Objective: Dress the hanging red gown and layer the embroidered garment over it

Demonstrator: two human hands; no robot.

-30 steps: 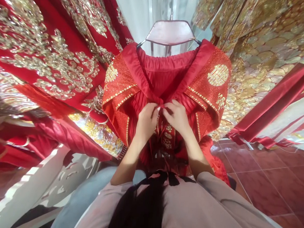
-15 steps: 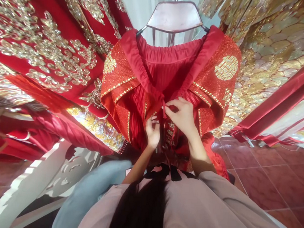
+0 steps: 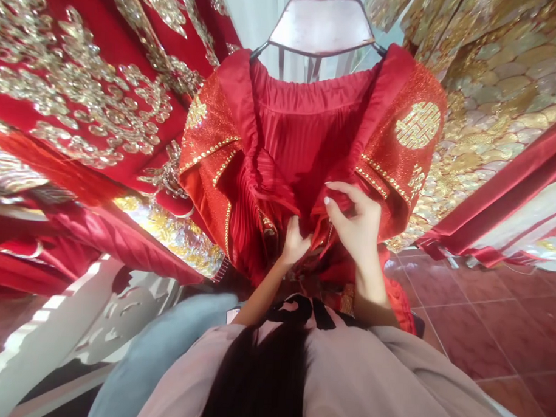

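A red robe [image 3: 303, 133] with a gathered collar, glittery shoulder panels, gold beading and round gold embroidery hangs in front of me on a hanger [image 3: 321, 29]. Low at the front opening, my left hand [image 3: 297, 245] is closed on the robe's edge; its fingertips are partly hidden in the cloth. To its right, my right hand [image 3: 358, 226] is over the other front edge, thumb and forefinger curved with a gap between them. Nothing shows in that gap.
Red cloth with clear beads [image 3: 94, 114] hangs at the left, and a gold scale-patterned garment [image 3: 495, 119] at the right. A carved white panel [image 3: 49, 340] and a blue-grey padded surface [image 3: 159, 350] are at lower left. Red floor tiles [image 3: 479, 319] show at right.
My right hand has let go of the red cord and moved right and slightly down. My left hand has shifted right to the front edge, and the robe's opening is wider.
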